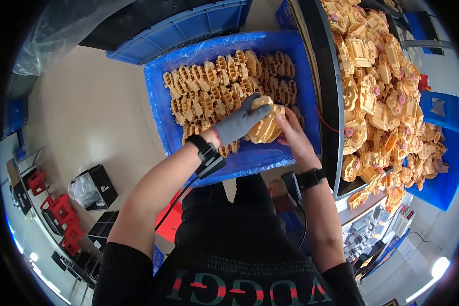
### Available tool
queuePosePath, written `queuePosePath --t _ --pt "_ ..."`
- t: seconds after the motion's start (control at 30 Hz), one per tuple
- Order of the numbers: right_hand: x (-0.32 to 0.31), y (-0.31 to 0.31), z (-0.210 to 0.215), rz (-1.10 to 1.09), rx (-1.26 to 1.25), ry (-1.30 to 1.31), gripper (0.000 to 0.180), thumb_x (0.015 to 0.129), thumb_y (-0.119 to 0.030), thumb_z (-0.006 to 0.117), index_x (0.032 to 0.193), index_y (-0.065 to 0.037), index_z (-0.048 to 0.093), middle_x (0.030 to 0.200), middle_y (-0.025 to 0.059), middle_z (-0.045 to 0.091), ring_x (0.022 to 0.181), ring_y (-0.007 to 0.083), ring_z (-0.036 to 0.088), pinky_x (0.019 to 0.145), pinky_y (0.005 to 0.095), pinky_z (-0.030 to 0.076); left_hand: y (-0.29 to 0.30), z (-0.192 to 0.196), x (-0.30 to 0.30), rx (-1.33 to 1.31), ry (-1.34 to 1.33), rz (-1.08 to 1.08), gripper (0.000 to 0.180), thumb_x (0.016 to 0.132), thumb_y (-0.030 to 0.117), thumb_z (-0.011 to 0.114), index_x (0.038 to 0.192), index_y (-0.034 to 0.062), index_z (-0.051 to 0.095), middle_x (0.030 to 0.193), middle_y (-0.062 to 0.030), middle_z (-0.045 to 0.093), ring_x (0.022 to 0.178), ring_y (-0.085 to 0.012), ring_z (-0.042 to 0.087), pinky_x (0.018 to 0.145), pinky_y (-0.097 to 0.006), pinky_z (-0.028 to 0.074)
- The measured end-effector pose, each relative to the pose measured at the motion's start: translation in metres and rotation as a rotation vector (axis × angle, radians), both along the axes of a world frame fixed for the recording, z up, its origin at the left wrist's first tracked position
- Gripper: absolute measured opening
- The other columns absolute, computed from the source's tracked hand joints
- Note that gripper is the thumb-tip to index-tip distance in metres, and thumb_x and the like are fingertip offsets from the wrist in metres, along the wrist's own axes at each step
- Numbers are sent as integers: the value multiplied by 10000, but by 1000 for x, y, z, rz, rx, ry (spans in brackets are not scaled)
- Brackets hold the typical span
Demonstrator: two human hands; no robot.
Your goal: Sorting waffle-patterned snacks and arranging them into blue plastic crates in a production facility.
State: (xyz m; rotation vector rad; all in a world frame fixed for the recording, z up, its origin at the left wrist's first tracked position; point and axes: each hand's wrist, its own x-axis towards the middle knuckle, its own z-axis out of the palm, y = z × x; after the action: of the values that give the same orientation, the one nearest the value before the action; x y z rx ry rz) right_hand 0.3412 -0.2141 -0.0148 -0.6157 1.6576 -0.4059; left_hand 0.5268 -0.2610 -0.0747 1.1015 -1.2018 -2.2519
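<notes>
The grey-gloved left hand and bare right hand are together grasping a tan moulded plastic part over the blue plastic crate.

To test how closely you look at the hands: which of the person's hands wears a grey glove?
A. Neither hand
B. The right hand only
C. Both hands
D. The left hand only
D. The left hand is covered by a grey glove, while the right hand is bare; both grip the same tan plastic part above the blue crate of stacked parts.
</notes>
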Motion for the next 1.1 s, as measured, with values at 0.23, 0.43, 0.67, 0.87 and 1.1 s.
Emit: queuePosePath --t 0.23,0.43,0.67,0.87,1.1 --pt "-37 28 -98 -61 -237 131 668 874 -596 563 1277 -63 538 1233 151 569 1178 244 514 1022 319 362 21 -31 -18 222 51 -156 738 906 351 645 1469 72 258 1310 -127 512 1095 -164 567 834 -307 528" --pt "-11 32 -115 226 -89 505 590 866 -580 569 1249 -131 570 1158 194 633 1084 342 595 935 375 460 46 -65 -3 -181 -256 -276 762 849 258 682 1463 62 274 1325 -217 506 1139 -254 564 940 -347 466" --pt "9 39 -145 320 -178 462 547 913 -431 592 1348 -124 469 1209 201 595 1120 354 568 930 394 456 51 -100 -2 -617 -796 -653 625 773 214 699 1328 85 442 1208 -156 575 1115 -323 556 926 -408 454" --pt "3 58 -171 407 -142 443 634 945 -349 541 1466 -104 276 1259 248 556 1171 366 543 954 402 433 63 -86 -2 -647 -1001 -633 678 761 294 707 1359 123 439 1288 -109 528 1215 -285 484 963 -411 410" --pt "23 46 -167 445 105 461 641 893 -295 586 1427 -80 304 1240 263 533 1145 412 507 949 464 433 77 -63 -15 -722 -1033 -489 729 710 361 723 1336 112 446 1223 -102 553 1172 -291 506 968 -538 351"
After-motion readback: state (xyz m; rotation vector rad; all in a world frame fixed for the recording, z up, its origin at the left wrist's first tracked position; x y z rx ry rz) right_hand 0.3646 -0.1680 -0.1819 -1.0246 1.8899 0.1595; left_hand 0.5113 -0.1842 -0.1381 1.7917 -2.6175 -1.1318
